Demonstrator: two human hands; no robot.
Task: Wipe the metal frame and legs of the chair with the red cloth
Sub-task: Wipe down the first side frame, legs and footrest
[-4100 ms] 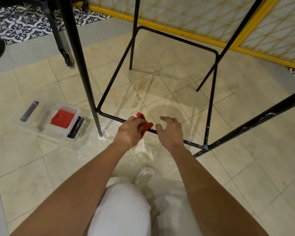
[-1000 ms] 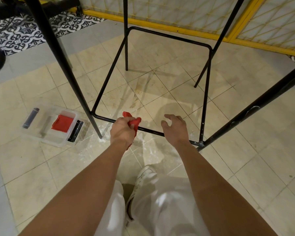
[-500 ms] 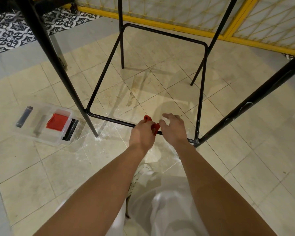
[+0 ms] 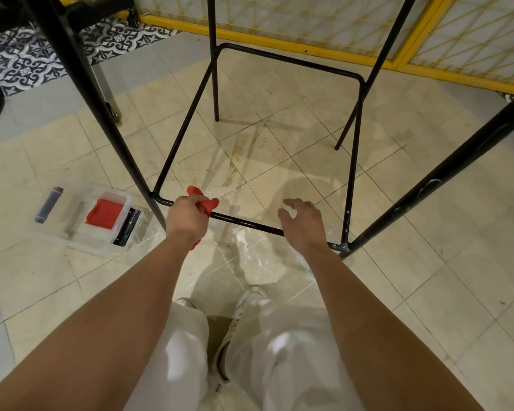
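The chair's black metal frame fills the view: a square footrest ring of thin bars low above the floor, joined to four slanted legs. My left hand grips the red cloth around the near footrest bar, close to its left corner. My right hand rests on the same bar further right, fingers spread, holding nothing. The near right leg runs up to the right edge, with pale smears on it.
A clear plastic box on the floor at the left holds a second red cloth and small tools. A yellow-framed mesh fence runs along the back. My white trousers and shoes are below the bar.
My left hand has slid the red cloth left along the near bar, away from my right hand. The right hand stays on the bar near the right corner.
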